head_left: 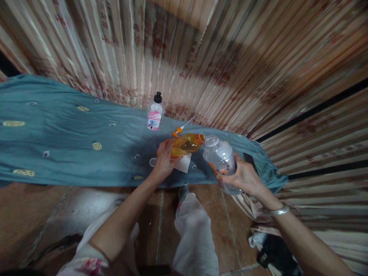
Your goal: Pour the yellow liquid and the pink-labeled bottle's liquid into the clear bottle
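My left hand is closed round a transparent orange bottle, tipped on its side with its uncapped neck pointing right. That neck meets, or nearly meets, the mouth of a larger clear plastic bottle; whether they touch I cannot tell. Around the clear bottle my right hand is wrapped, holding it tilted slightly to the left. An orange pump head with a thin clear tube lies just behind the orange bottle. Below the orange bottle is a white piece of paper or cloth.
A bottle with a black cap and pink label stands at the back of the blue-green cloth-covered surface. A clear round lid lies by my left hand, a dark flat object beyond my right. Pleated curtains hang behind.
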Demonstrator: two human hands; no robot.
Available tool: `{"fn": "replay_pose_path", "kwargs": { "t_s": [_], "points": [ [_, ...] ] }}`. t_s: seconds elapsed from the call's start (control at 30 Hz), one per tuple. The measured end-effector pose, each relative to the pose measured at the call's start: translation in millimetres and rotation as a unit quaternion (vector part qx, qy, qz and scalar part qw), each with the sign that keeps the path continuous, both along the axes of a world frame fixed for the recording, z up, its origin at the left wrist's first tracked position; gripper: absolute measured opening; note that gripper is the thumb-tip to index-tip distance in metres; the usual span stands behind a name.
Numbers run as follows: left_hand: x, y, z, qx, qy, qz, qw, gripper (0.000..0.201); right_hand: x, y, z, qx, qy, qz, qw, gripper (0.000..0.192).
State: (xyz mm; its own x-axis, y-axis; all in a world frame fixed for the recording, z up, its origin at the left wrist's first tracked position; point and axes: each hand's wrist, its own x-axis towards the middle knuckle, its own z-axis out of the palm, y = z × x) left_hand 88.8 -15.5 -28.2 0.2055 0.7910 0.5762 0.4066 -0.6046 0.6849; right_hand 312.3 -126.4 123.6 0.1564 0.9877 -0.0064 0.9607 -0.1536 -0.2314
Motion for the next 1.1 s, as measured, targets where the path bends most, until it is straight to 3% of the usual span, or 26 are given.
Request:
{"fn": "replay_pose_path", "kwargs": {
  "t_s": [0.5, 1.1],
  "points": [
    [1.5, -4.3, 5.9, -0.013, 0.024, -0.005, 1.0, 0.058, 10.2, -9.2, 8.5, -0.034, -0.052, 0.01, 0.998, 0.061],
    [3.3, -5.3, 6.6, -0.006, 0.019, 0.002, 1.0, 0.054, 10.0, -8.3, 10.8, -0.05, -0.029, 0.004, 0.998, 0.061]
  ]
}}
